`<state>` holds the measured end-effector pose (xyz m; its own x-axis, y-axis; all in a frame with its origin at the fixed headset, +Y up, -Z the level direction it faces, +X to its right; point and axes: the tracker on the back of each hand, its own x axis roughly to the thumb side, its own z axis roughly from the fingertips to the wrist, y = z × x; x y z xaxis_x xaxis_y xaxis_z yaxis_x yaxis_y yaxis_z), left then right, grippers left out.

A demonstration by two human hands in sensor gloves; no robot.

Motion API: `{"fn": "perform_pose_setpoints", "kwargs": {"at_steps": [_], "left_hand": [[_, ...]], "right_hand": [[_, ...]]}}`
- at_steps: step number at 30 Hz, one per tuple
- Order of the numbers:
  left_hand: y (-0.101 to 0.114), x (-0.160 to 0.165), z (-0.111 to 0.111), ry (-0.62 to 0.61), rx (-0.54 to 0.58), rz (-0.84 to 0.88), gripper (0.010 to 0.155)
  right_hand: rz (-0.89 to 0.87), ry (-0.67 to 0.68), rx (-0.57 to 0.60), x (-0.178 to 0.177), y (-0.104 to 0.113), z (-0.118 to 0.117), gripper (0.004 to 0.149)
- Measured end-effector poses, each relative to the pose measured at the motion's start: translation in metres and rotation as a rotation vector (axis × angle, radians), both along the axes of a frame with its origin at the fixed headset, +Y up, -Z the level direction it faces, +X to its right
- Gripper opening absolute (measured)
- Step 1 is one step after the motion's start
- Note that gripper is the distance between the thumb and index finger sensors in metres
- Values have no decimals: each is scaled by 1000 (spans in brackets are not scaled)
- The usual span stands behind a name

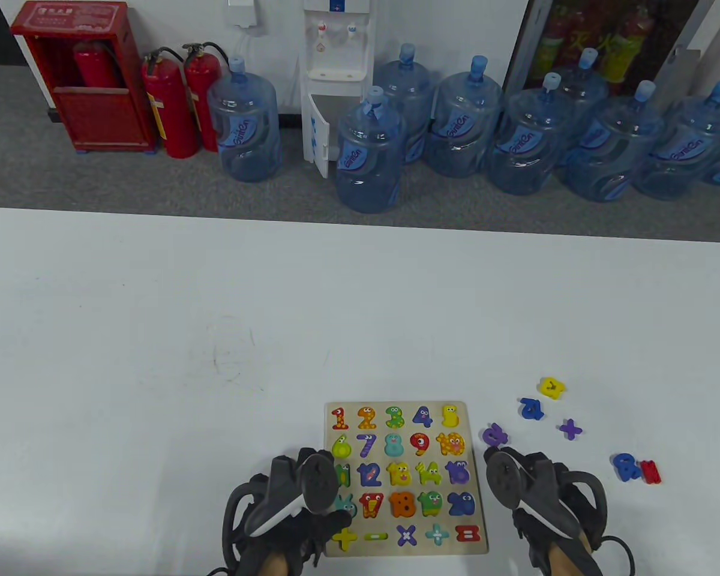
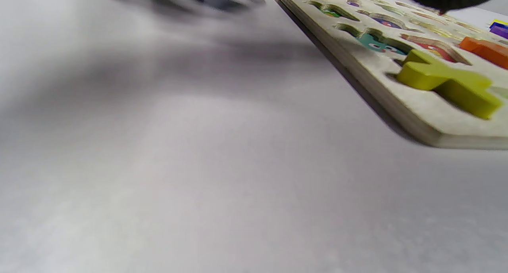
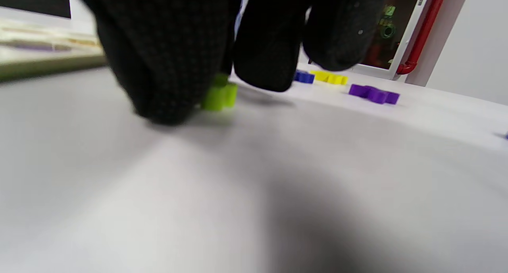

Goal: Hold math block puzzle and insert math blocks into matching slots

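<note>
The square wooden number puzzle board lies flat on the white table. The left hand rests on its left edge; its finger posture cannot be told. The right hand, just right of the board, curls its fingertips around a small lime-green block on the tabletop.

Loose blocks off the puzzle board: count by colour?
Yellow block: 1
Blue blocks: 2
Purple blocks: 2
Red block: 1
Lime-green block, seen in right wrist view only: 1
Total: 7
</note>
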<state>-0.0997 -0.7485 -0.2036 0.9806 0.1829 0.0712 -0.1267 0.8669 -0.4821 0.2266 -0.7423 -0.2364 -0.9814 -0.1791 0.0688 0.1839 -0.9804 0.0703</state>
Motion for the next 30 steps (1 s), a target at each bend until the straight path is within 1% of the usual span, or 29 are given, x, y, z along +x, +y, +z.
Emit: {"fn": "perform_pose_setpoints", "kwargs": {"at_steps": [2, 4, 6, 11, 14, 22, 26, 30], "left_hand": [[0, 0, 0, 0, 0, 1, 88], [0, 0, 0, 0, 0, 0, 88], [0, 0, 0, 0, 1, 1, 88], [0, 0, 0, 2, 2, 6, 88], [0, 0, -1, 2, 1, 5, 88], [1, -1, -1, 10, -4, 3, 88], [1, -1, -1, 10, -6, 0, 88], [1, 0, -2, 8, -10, 0, 89]], "right_hand": [[-19, -10, 47, 1, 1, -1, 60], [-77, -7, 46, 4, 1, -3, 58], [-100, -4, 43, 5, 2, -2, 57], [-63, 24, 98, -2, 8, 2, 57], [-114, 56, 120, -11, 13, 5, 57], [-161, 139, 132, -43, 19, 4, 58], [-163, 183, 138, -61, 23, 2, 57], [-142, 203, 106, -79, 22, -5, 57]]}}
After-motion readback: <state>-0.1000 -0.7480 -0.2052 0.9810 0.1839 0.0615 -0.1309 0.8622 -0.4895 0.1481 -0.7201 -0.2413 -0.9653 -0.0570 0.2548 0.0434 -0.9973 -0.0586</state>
